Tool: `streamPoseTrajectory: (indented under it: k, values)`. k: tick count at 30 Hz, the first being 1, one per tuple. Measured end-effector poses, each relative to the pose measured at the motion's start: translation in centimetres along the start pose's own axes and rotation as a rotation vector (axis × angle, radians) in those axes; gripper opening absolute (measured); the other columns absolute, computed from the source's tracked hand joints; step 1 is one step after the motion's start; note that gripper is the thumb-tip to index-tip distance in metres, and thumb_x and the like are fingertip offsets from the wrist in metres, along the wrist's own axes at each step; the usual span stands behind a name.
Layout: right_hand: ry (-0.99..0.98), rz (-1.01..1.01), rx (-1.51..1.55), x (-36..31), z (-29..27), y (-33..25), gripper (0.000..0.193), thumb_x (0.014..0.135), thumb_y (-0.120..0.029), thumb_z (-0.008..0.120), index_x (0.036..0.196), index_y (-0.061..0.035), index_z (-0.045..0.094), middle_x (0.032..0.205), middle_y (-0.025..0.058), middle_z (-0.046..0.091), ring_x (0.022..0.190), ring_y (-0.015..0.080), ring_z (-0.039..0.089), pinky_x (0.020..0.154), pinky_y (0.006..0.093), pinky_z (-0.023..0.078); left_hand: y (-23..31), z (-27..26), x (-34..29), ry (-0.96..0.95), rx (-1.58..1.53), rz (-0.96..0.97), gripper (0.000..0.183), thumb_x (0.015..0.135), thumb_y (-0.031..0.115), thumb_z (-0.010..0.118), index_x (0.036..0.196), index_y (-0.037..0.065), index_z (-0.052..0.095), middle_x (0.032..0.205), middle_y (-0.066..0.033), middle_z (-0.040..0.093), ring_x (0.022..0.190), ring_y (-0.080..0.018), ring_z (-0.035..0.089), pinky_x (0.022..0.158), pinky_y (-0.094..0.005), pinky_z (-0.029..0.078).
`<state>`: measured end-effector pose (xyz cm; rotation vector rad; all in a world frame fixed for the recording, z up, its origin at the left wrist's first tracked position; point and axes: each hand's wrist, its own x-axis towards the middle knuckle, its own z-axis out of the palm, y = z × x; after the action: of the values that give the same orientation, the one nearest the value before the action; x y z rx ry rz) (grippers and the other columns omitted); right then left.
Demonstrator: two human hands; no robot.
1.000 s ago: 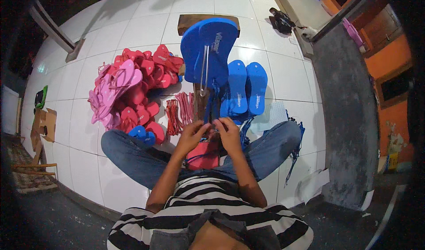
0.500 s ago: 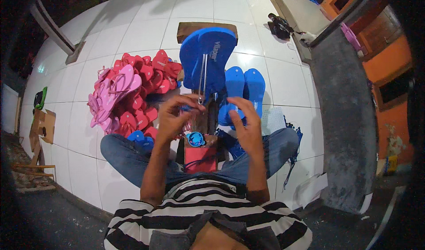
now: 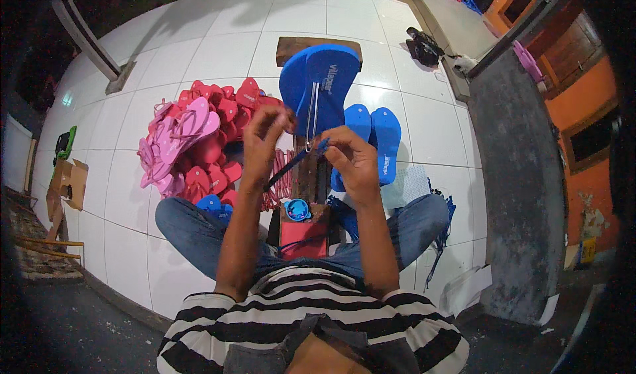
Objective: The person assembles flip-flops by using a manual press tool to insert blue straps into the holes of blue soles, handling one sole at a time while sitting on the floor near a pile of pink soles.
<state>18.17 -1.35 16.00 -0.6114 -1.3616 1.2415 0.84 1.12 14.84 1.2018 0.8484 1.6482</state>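
Note:
Upright before me stands a pair of blue flip-flop soles (image 3: 331, 86) on a wooden stand. A thin metal loop (image 3: 311, 119) sticks out of them toward me. My right hand (image 3: 356, 162) is closed, pinching a blue flip-flop strap (image 3: 285, 173) at the loop's near end. The strap's dark tail slants down to the left, below my left hand (image 3: 262, 145). That hand is raised left of the loop, its fingertips drawn together; whatever is between them, if anything, cannot be made out.
Left lies a heap of red flip-flops (image 3: 211, 152) with pink flip-flops (image 3: 173, 135) on it. A blue sole pair (image 3: 385, 139) lies to the right. Before my lap are a blue round container (image 3: 297, 209) and a red pad (image 3: 305, 238); red straps (image 3: 283, 175) lie alongside.
A blue strap has come into view at the metal loop, pinched by my right hand, which has moved left and closed. My left hand has risen away from the loop's end.

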Motion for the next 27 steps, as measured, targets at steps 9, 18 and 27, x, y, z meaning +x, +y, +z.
streamPoseTrajectory:
  k: [9, 18, 27]
  values:
    - [-0.075, 0.08, 0.136, 0.2, 0.1, 1.4, 0.017, 0.087, -0.018, 0.066, 0.091, -0.0034, 0.06, 0.082, 0.0004, 0.059, 0.077, 0.0081, 0.056, 0.07, 0.0232, 0.045, 6.0, 2.7, 6.8, -0.156, 0.962, 0.696, 0.033, 0.082, 0.015, 0.067, 0.112, 0.006, 0.059, 0.119, -0.0144, 0.055, 0.106, -0.0284, 0.05, 0.085, -0.0335, 0.045]
    - [-0.083, 0.27, 0.188, 2.3, -1.2, 2.8, 0.021, 0.086, -0.024, 0.066, 0.09, -0.0043, 0.06, 0.078, 0.0009, 0.06, 0.073, 0.0102, 0.055, 0.068, 0.0249, 0.045, 6.1, 4.0, 5.4, -0.122, 0.97, 0.543, 0.031, 0.081, 0.018, 0.07, 0.104, 0.004, 0.056, 0.095, -0.0101, 0.064, 0.077, -0.0233, 0.062, 0.071, -0.0336, 0.051]
    - [0.347, -0.2, -0.581, -1.1, -0.3, -0.7, 0.043, 0.08, -0.026, 0.071, 0.114, -0.0041, 0.057, 0.119, 0.0152, 0.053, 0.113, 0.0283, 0.05, 0.091, 0.0386, 0.044, 5.4, 3.2, -0.7, -0.037, 0.262, 0.187, 0.028, 0.091, 0.02, 0.058, 0.109, -0.001, 0.054, 0.102, -0.0083, 0.06, 0.094, -0.0159, 0.057, 0.082, -0.0298, 0.045]
